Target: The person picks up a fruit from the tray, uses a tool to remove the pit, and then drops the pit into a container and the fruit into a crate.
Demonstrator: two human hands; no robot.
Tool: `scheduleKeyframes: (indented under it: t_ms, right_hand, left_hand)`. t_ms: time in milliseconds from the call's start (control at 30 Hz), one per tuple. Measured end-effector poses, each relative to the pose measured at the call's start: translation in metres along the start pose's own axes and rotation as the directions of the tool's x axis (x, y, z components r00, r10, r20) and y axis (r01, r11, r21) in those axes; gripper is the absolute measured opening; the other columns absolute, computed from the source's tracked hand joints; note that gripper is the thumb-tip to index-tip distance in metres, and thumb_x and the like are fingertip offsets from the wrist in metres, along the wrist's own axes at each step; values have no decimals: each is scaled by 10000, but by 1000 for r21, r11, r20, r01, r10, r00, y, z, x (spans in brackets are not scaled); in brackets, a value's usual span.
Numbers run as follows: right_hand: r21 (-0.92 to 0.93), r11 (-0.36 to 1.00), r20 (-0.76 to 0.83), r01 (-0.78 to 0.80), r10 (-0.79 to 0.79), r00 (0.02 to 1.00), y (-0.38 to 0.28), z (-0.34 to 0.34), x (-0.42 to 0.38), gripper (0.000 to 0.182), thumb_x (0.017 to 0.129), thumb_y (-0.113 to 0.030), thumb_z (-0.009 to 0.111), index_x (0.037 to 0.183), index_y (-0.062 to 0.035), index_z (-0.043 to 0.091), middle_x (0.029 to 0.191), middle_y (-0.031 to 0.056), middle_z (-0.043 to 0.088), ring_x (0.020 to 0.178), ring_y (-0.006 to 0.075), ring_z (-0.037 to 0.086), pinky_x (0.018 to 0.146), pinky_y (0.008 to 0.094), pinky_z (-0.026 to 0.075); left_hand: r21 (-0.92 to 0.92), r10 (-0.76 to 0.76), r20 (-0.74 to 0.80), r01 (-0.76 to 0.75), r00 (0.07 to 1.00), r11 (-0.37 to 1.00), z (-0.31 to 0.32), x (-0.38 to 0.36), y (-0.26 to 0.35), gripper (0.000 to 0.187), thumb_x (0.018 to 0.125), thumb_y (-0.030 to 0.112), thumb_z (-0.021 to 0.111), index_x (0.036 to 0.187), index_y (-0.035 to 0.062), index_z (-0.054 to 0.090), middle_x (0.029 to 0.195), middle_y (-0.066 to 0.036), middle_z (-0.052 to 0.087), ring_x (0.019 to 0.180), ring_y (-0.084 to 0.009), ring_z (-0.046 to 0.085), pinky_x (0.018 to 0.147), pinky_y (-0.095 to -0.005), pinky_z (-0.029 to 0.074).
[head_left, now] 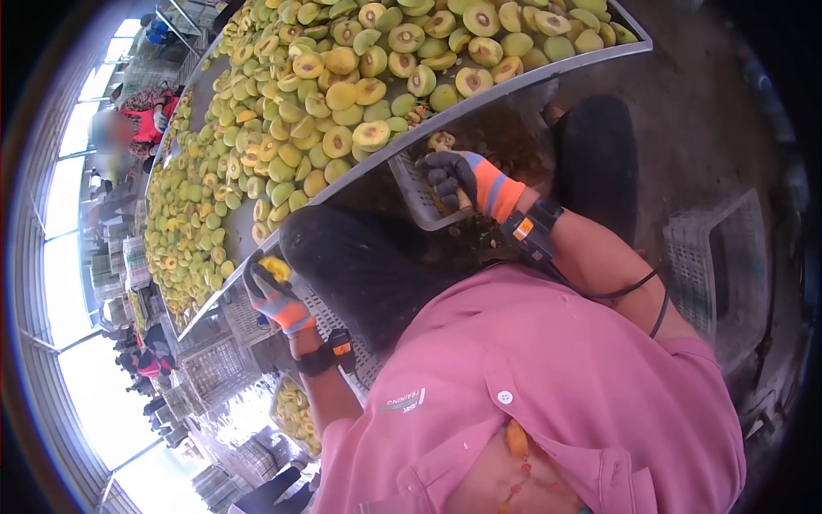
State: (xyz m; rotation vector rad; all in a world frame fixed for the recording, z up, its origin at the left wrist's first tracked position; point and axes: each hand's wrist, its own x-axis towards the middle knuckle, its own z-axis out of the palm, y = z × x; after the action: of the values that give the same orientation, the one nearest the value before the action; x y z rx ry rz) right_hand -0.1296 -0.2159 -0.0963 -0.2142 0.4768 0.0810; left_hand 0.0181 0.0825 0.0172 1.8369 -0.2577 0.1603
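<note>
My left hand (276, 295), in a grey and orange glove, is closed around a yellow fruit piece (276, 268) beside the metal table's edge. My right hand (467, 182), gloved the same way, is closed in a fist above a grey plastic crate (415, 193). A short wooden handle (463, 200) sticks out below its fingers; the rest of that tool is hidden. Close above the right fingers is a pale, brownish fruit scrap (441, 141). Halved green-yellow fruits (342, 94), many with brown pits showing, cover the table in front of me.
The table's raised metal rim (514, 84) runs between me and the fruit. My dark-trousered knee (321, 240) is under it. A white crate (715, 265) stands at right; a crate of fruit (295, 415) is at lower left. Other people (150, 120) work along the left side.
</note>
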Motion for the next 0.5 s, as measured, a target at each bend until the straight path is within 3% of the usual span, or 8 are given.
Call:
scheduleKeyframes:
  t_ms: [33, 67, 133, 167, 267, 367, 400, 500]
  right_hand:
    - [-3, 1000, -42, -21, 21, 999, 5, -4, 1, 131, 973, -210, 530, 893, -106, 529, 692, -27, 520, 518, 83, 467, 457, 244, 375]
    - [-83, 995, -80, 63, -70, 994, 10, -10, 3, 115, 963, -196, 551, 894, -106, 529, 684, -22, 516, 503, 88, 458, 456, 247, 376]
    - [-117, 984, -179, 132, -152, 972, 10, -9, 1, 111, 955, -190, 560, 892, -104, 528, 674, -19, 509, 494, 92, 452, 452, 251, 375]
    - [-139, 977, -225, 163, -192, 955, 9, -9, 1, 110, 951, -187, 564, 891, -103, 528, 669, -17, 505, 490, 94, 450, 451, 253, 375]
    - [-94, 981, -174, 171, -185, 967, 1, -21, 7, 148, 914, -183, 566, 853, -54, 607, 663, 47, 564, 523, 167, 527, 466, 332, 417]
    - [148, 969, -89, 198, -187, 978, -4, -47, 30, 141, 908, -178, 557, 818, -70, 556, 643, 48, 529, 506, 186, 493, 466, 322, 402]
    - [87, 957, -205, 278, -256, 945, -6, -30, 17, 156, 904, -176, 554, 784, -89, 506, 625, 38, 497, 498, 190, 469, 474, 319, 403]
    - [137, 940, -238, 313, -276, 931, -12, -27, 17, 168, 909, -189, 554, 780, -92, 506, 635, 29, 510, 499, 171, 472, 464, 311, 404]
  left_hand:
    - [226, 27, 16, -30, 1000, 974, -19, 6, -26, 349, 967, 226, 518, 1182, -40, 588, 1125, -124, 634, 981, -204, 605, 817, -319, 518]
    - [440, 50, 39, -62, 998, 896, -33, 8, -49, 338, 961, 203, 523, 1199, -29, 586, 1129, -132, 642, 1008, -222, 609, 840, -330, 504]
    - [800, -31, 99, -61, 995, 597, -42, 2, -68, 324, 952, 183, 527, 1205, -6, 597, 1126, -148, 649, 1046, -262, 609, 878, -343, 481]
    - [918, -77, 109, -70, 991, 391, -45, 1, -76, 318, 948, 173, 529, 1208, 5, 603, 1124, -156, 653, 1065, -282, 609, 897, -349, 469]
    - [946, 89, 153, -172, 984, 275, -41, 10, -91, 293, 930, 147, 544, 1183, 23, 625, 1112, -173, 656, 1088, -331, 604, 933, -369, 452]
    - [790, 155, 217, -267, 964, 551, -11, 35, -53, 285, 925, 140, 549, 1168, 20, 636, 1123, -165, 655, 1065, -299, 618, 934, -354, 456]
    - [754, 140, 246, -280, 959, 595, 3, 41, -37, 286, 926, 145, 554, 1171, 22, 636, 1122, -161, 657, 1058, -289, 621, 929, -352, 458]
    - [631, 140, 339, -336, 930, 699, 45, 55, 8, 293, 928, 166, 571, 1177, 25, 637, 1117, -149, 664, 1036, -262, 630, 914, -346, 467]
